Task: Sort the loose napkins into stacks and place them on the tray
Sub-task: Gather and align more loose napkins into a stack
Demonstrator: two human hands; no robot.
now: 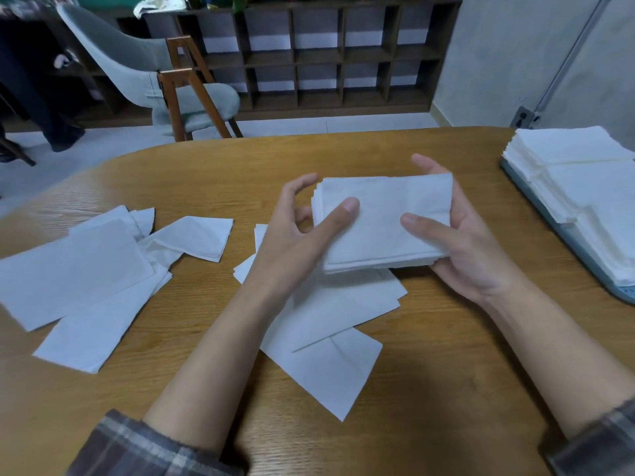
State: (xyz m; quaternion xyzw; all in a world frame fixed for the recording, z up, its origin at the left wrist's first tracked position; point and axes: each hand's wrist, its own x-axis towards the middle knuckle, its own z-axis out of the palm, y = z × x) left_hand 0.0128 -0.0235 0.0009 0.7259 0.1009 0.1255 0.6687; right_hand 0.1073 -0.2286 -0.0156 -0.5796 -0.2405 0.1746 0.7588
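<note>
Partly done, as I judge it: loose white paper napkins (79, 280) lie scattered left on the tan wooden table (446, 338), a second loose pile (326, 338) sits mid-table under the hands, and squared white napkin stacks (577, 173) already fill the grey-blue tray (615, 285) at far right. Left hand (302, 235) curls at the left edge of a thin white napkin stack (378, 235) held above the table, thumb on top. Right hand (464, 242) cups the right edge, thumb on top, fingers wrapped behind.
</note>
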